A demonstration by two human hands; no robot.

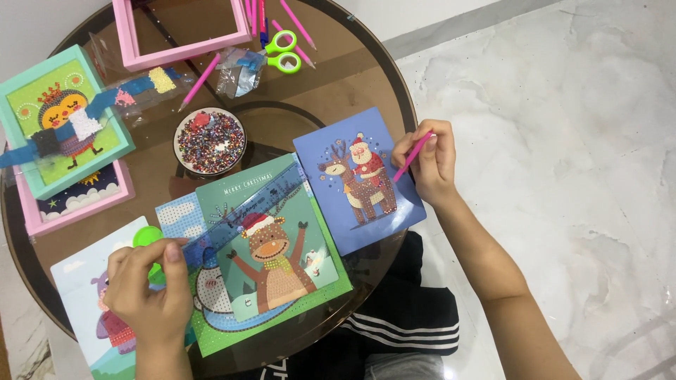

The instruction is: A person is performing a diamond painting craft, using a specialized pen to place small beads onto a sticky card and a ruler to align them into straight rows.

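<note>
Head view: hands [431, 163] pinch pen [412, 157], ruler [243, 214].

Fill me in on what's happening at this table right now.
A person sits at a round glass table doing bead-picture craft. The right hand holds a pink pen at the edge of a blue card showing a figure riding a reindeer. The left hand presses on a clear blue ruler lying across a green reindeer card, beside a small green tray. A dish of mixed beads, framed pictures, scissors and spare pens lie further back.
</note>
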